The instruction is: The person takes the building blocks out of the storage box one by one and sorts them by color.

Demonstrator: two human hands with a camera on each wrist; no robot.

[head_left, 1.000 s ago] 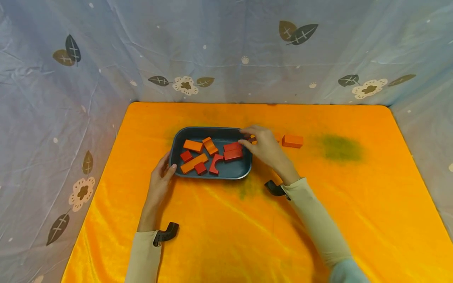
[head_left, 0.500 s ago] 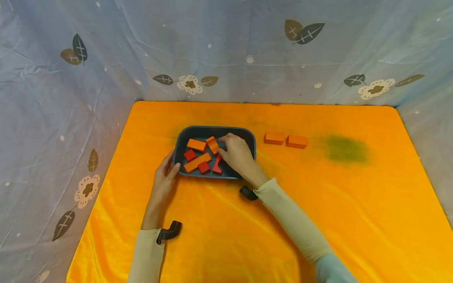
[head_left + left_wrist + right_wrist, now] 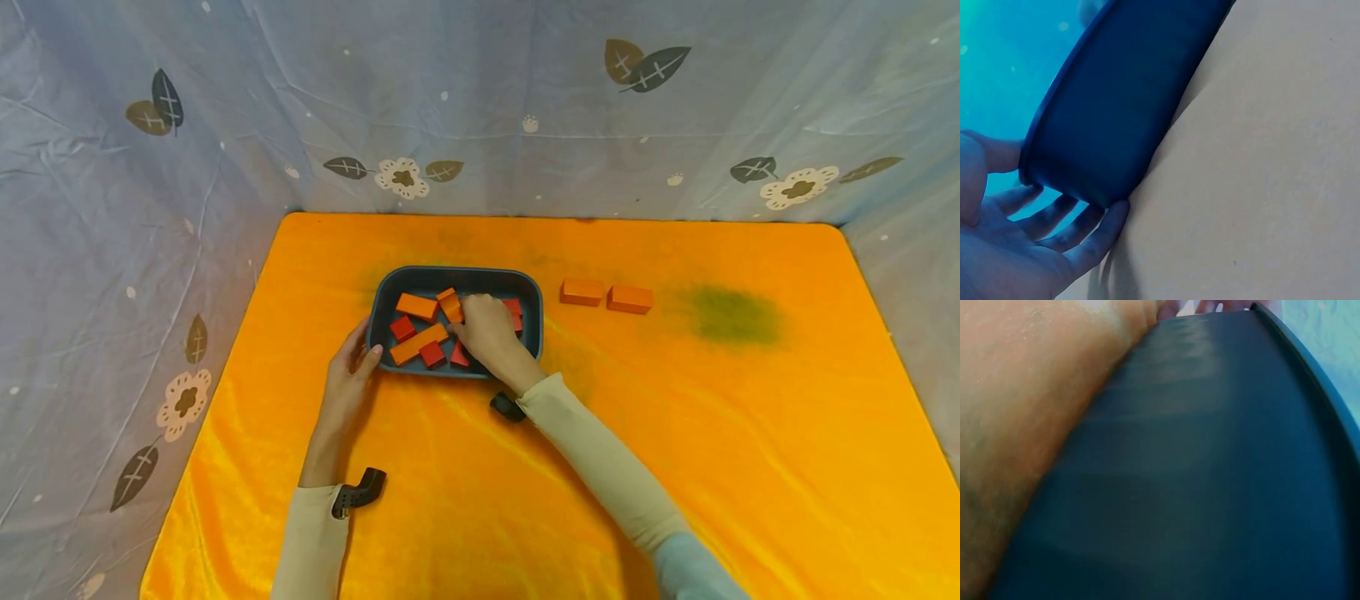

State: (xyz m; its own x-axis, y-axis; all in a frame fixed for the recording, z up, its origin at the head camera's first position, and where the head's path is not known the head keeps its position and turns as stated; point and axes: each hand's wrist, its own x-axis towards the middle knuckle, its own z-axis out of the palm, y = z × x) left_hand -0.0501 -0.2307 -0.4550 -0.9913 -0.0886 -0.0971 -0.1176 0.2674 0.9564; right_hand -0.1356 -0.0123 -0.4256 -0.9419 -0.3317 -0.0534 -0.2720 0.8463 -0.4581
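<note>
A dark blue rectangular tray lies on the orange-yellow cloth, with several red and orange toy blocks inside. My left hand grips its left end; in the left wrist view the thumb is at the rim and the fingers lie along the outer wall. Inside the tray is my right hand, its fingertips against an orange notched block. Whether they pinch it is hidden. Partly under this hand are a red arch block and red blocks. The right wrist view shows mostly the tray's outer wall.
Two orange blocks, a left one and a right one, stand on the cloth right of the tray. A grey-blue patterned curtain hangs behind and at both sides.
My right hand has moved left and down from the tray's right rim to its middle, uncovering the two orange blocks outside. My left hand keeps its grip on the tray's left end.
</note>
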